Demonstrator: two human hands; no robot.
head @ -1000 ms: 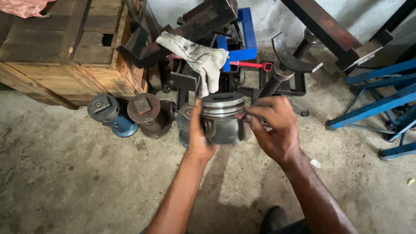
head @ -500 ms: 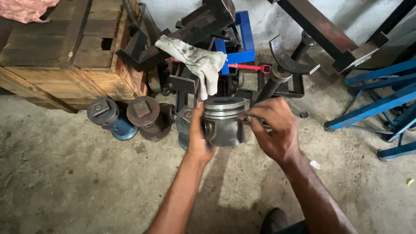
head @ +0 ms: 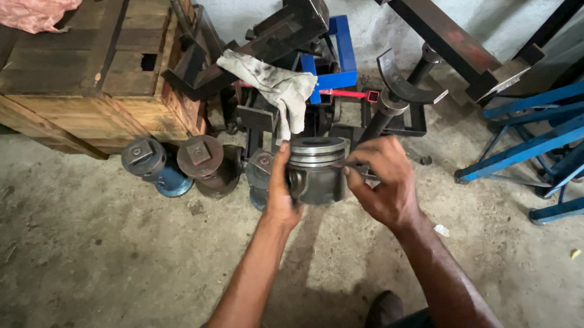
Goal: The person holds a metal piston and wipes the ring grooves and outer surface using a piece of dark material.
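Barely moved since before, the grey metal piston [head: 316, 170] sits above the concrete floor [head: 100, 271], left hand [head: 281, 196] gripping it, right hand [head: 383, 183] pinching its side; hold steady.

Scene lit softly by dim, diffuse daylight. Faint shadow cast on concrete floor [head: 80, 271] beneath forearms. Mild sheen seen on piston [head: 316, 171]. Focus held sharp at centre; slight wide-angle bending noted at edges.
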